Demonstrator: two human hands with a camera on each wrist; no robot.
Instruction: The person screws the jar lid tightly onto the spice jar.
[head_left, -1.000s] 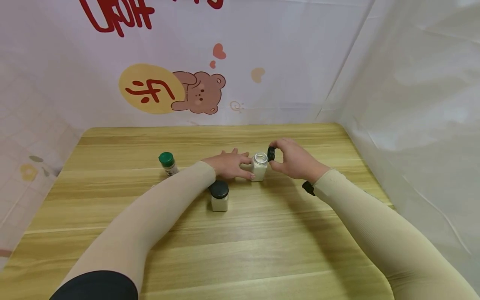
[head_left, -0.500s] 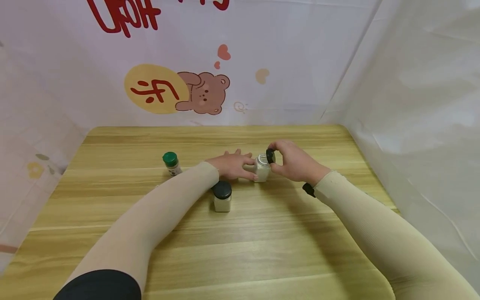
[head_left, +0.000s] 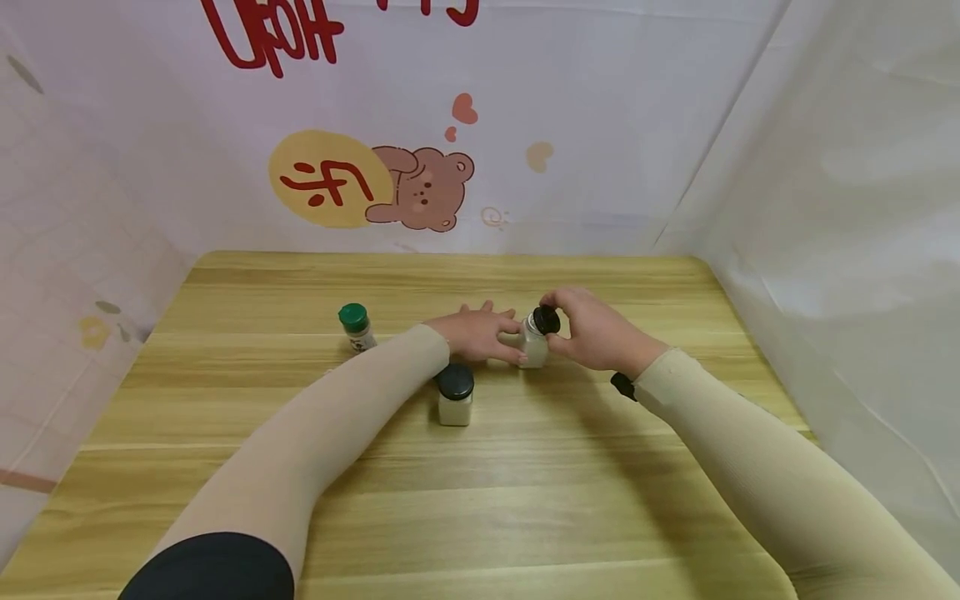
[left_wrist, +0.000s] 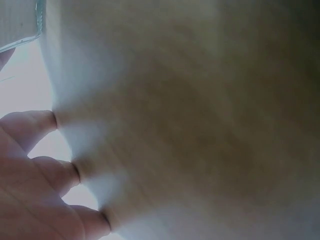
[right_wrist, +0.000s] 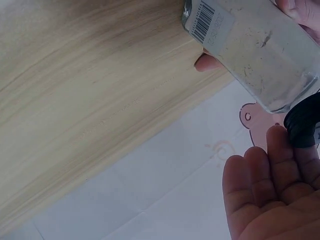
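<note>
A square clear glass spice jar [head_left: 533, 351] with pale contents stands at the table's middle right. My left hand [head_left: 480, 335] holds it from the left between thumb and index finger. The other fingers are spread on the table, as the left wrist view shows. My right hand [head_left: 596, 332] pinches a black lid [head_left: 547, 319] by its rim. The lid is tilted at the jar's mouth, covering most of it in the head view. From the right wrist view, the jar [right_wrist: 260, 50] shows a barcode label, and the lid [right_wrist: 302, 120] is between the fingers at the frame's edge.
A second square jar [head_left: 455, 408] with a black lid stands below my left wrist. A green-capped shaker [head_left: 356, 326] is farther left, behind the left forearm. White printed sheets [head_left: 600, 125] enclose the back and sides of the wooden table [head_left: 525, 500].
My right hand has brought the black lid from just right of the jar onto its mouth, turning it from upright to tilted. The left hand keeps its hold; the head view has shifted slightly.
</note>
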